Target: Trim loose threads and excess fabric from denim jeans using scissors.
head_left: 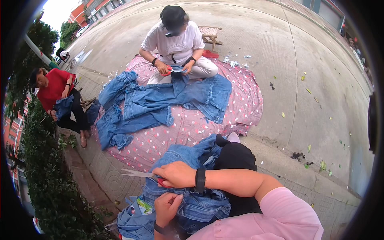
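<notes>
Right hand (176, 175): grip closed around the red-handled scissors (138, 173). Blades pointed left, slightly parted, above the denim garment (206, 206) bunched over the wearer's lap. A black wristband (200, 180) sat on this wrist, below a pink sleeve (290, 212).

Left hand (168, 205): just below the right, beside the denim. Fingers curled in, thumb close to the index finger; could not tell whether this grip pinched a fold or thread.

A green-and-white printed piece (144, 206) showed among the folds, lower left.

Ahead, a pink floral cloth (164, 146) covered part of the pavement (276, 80). More blue denim garments (148, 106) lay across it. Behind these sat a co-worker in a white shirt (176, 46), holding a second pair of red-handled scissors (169, 71) at a denim piece. Pale scraps (234, 63) lay near a small stool (210, 33). At far left, a seated person in a red top (56, 85) held dark blue denim (65, 107) beside the hedge (44, 176).
</notes>
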Motion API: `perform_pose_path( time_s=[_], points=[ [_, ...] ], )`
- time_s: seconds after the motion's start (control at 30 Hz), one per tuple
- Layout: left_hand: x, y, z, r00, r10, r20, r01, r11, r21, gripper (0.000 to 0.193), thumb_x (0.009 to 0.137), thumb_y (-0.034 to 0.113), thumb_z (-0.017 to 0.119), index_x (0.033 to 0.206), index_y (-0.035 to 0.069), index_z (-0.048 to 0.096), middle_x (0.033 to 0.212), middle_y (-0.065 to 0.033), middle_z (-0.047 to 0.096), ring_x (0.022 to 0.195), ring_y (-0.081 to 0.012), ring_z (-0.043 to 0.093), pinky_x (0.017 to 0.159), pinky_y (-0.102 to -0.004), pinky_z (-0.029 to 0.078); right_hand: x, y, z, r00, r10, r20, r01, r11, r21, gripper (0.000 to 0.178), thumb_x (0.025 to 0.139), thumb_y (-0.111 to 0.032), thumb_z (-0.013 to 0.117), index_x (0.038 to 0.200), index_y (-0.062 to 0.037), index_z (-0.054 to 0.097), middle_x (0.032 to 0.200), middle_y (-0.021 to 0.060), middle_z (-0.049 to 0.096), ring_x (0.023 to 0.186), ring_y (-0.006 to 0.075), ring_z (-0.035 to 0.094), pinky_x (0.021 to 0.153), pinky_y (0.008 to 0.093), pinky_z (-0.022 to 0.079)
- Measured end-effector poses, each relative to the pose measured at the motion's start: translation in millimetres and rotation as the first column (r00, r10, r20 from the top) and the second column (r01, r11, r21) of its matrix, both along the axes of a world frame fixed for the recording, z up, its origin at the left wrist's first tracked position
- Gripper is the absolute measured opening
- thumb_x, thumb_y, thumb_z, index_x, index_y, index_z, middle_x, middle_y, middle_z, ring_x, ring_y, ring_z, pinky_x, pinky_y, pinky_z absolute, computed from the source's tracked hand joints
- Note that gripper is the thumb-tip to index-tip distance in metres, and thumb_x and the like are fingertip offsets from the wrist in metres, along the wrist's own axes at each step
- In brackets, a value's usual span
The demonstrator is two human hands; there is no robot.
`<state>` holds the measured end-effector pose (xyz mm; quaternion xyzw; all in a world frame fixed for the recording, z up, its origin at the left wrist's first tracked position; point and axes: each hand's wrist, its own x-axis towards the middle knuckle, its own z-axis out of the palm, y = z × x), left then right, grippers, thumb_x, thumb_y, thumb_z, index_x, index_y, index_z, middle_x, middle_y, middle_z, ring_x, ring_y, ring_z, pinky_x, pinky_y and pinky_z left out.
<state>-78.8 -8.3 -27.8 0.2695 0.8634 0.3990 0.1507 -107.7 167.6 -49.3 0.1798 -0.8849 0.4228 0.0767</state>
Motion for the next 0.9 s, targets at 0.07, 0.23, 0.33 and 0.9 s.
perform_pose_path(
  time_s=[0.07, 0.23, 0.33, 0.9],
  points=[
    [0.2, 1.5, 0.8, 1.0, -0.004, 0.005, 0.004, 1.0, 0.001, 0.015, 0.078, 0.012, 0.072, 0.073, -0.001, 0.065, 0.061, -0.0076, 0.058, 0.05, -0.0138, 0.055, 0.048, -0.0263, 0.039, 0.6, 1.3, -0.4, 1.0, -0.005, 0.006, 0.005, 1.0, -0.007, 0.035, 0.081, -0.023, 0.062, 0.113, -0.0106, 0.055, 0.084, 0.012, 0.063, 0.076, 0.033, 0.064, 0.061, 0.0437, 0.048],
    [1.5, 1.8, 2.9, 0.999, 0.021, 0.026, -0.021, 1.0, -0.009, 0.015, 0.078, 0.011, 0.072, 0.073, -0.001, 0.066, 0.062, -0.0075, 0.058, 0.051, -0.0141, 0.055, 0.048, -0.0266, 0.04, -1.1, 1.4, -0.4, 1.0, 0.016, 0.007, -0.016, 1.0, -0.003, 0.035, 0.081, -0.023, 0.062, 0.113, -0.0104, 0.054, 0.085, 0.0122, 0.064, 0.077, 0.0331, 0.064, 0.061, 0.0434, 0.048],
    [-2.7, -1.9, -6.1, 1.0, -0.004, -0.003, 0.005, 1.0, 0.013, 0.015, 0.078, 0.014, 0.072, 0.074, 0.001, 0.066, 0.063, -0.0074, 0.059, 0.051, -0.0154, 0.055, 0.049, -0.0278, 0.04, -4.2, 1.3, -5.0, 0.999, 0.031, 0.016, -0.031, 0.999, -0.023, 0.036, 0.081, -0.025, 0.063, 0.112, -0.0101, 0.054, 0.085, 0.0125, 0.064, 0.077, 0.0332, 0.063, 0.061, 0.043, 0.048],
    [2.2, -3.6, -4.6, 1.0, 0.003, 0.01, -0.004, 1.0, 0.022, 0.024, 0.081, 0.027, 0.07, 0.074, 0.005, 0.066, 0.064, -0.007, 0.059, 0.053, -0.0195, 0.057, 0.05, -0.0309, 0.042, 5.9, 1.3, 23.3, 0.994, -0.099, -0.042, 0.098, 0.995, -0.035, 0.039, 0.076, -0.014, 0.068, 0.112, -0.0081, 0.054, 0.085, 0.011, 0.063, 0.076, 0.0326, 0.062, 0.061, 0.0409, 0.047]
  ],
)
